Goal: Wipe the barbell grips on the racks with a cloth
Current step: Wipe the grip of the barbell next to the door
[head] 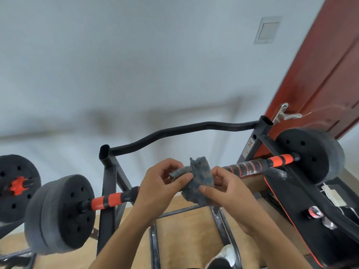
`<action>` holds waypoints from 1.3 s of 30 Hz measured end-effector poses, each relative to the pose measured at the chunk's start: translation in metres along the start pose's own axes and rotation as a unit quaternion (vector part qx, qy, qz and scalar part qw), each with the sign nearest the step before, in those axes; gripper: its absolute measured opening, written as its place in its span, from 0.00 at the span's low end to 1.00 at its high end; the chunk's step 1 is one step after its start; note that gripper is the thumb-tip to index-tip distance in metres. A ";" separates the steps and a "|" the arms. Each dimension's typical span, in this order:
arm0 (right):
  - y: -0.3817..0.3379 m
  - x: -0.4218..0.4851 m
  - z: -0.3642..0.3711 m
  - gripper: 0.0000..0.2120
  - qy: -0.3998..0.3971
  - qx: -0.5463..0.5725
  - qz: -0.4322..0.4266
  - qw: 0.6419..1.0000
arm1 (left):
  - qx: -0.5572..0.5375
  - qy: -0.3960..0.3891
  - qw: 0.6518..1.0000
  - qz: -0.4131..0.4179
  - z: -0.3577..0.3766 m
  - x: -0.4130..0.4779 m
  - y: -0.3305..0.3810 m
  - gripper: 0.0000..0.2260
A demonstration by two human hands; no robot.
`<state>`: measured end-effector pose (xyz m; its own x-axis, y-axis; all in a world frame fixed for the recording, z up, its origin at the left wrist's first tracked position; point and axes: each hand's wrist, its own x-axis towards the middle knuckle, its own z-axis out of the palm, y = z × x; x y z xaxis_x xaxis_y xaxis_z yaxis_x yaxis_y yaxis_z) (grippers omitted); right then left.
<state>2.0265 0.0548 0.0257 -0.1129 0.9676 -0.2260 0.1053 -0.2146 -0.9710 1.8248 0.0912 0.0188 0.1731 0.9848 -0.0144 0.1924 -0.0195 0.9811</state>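
A barbell lies across a black rack (108, 183), its bar running from lower left to upper right. Its left grip (110, 199) is orange with black bands. The right grip (258, 165) is orange and black with pale dust on it. Dusty black weight plates sit at each end, left plate (64, 212) and right plate (312, 152). Both my hands hold a blue-grey cloth (198, 177) bunched in front of the middle of the bar. My left hand (161, 187) pinches its left edge. My right hand (227, 189) grips its right side. The bar's middle is hidden behind them.
A second barbell's plate with an orange collar (17, 184) stands at the far left. A red-brown door (320, 84) with a metal handle (281, 113) is close behind the right plate. A black bench with orange trim (291, 206) lies at the right. Wooden floor (184, 239) below.
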 end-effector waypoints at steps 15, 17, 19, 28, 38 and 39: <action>0.006 -0.001 0.011 0.06 -0.079 0.236 -0.033 0.968 | -0.073 -0.212 0.972 0.073 -0.031 0.001 0.029 0.10; 0.004 0.000 0.011 0.07 -0.083 0.275 -0.011 0.958 | -0.033 -0.226 0.971 0.075 -0.034 -0.001 0.029 0.12; 0.004 -0.001 0.009 0.10 -0.085 0.288 0.003 0.954 | 0.012 -0.225 0.970 0.091 -0.035 -0.004 0.030 0.13; 0.000 -0.009 0.004 0.10 -0.027 0.065 -0.069 0.995 | -0.057 -0.217 0.974 0.029 -0.036 -0.020 0.027 0.22; -0.003 -0.020 0.006 0.15 -0.056 -0.177 -0.035 0.982 | 0.057 -0.139 0.988 0.029 -0.025 -0.021 0.012 0.09; -0.005 -0.020 0.010 0.15 -0.072 -0.201 -0.034 0.976 | 0.059 -0.135 0.989 0.029 -0.023 -0.022 0.011 0.09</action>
<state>2.0187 0.0351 0.0339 -0.2682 0.9426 -0.1989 0.4681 -0.0529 -0.8821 1.8005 0.0731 0.0348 0.4354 0.8999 -0.0254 0.2836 -0.1103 0.9526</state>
